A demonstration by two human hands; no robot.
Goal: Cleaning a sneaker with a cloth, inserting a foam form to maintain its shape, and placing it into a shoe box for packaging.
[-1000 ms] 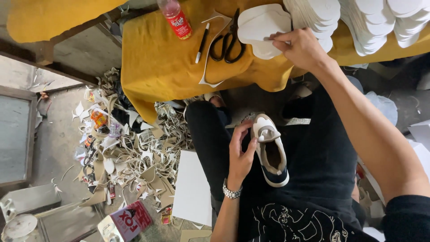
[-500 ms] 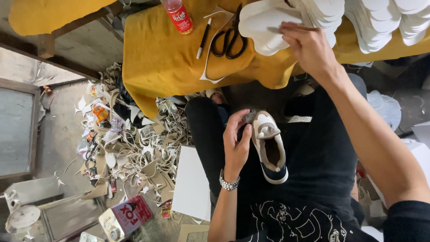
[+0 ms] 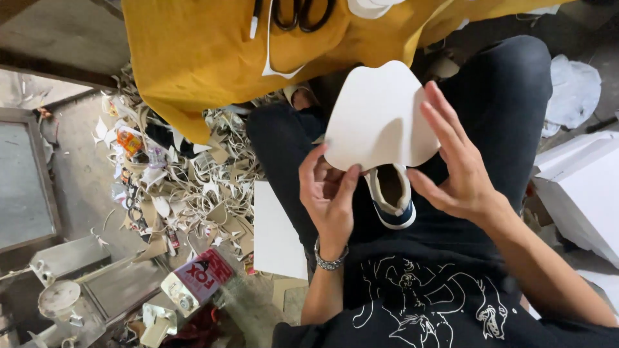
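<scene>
The person sits with both hands raised over the lap, working a flat white cut-out sheet [image 3: 379, 116] with a rounded, lobed outline. The left hand [image 3: 329, 193] grips the sheet's lower left edge, thumb in front and fingers curled behind it, a metal bracelet [image 3: 329, 262] on the wrist. The right hand [image 3: 459, 171] is open, fingers spread and nearly straight, with the fingertips pressed against the sheet's right edge and the palm turned toward it. The sheet hangs tilted between the two hands, just above a small shoe [image 3: 392, 196] with a white upper and a dark blue heel band; the shoe rests on the person's lap against dark trousers [image 3: 509, 96], and its toe is hidden behind the sheet. Beyond the knees, a mustard-yellow cloth [image 3: 206, 58] drapes over the counter, carrying black-handled scissors [image 3: 303, 13] and a pen [image 3: 256, 16] at the top edge of view. On the floor to the left lies a heap of pale offcut scraps [image 3: 187, 187], with a flat white board [image 3: 277, 232] just beside the left leg. A white box [image 3: 580, 187] sits to the right, well apart from the hands. The person wears a black shirt with a white line drawing [image 3: 425, 303].
</scene>
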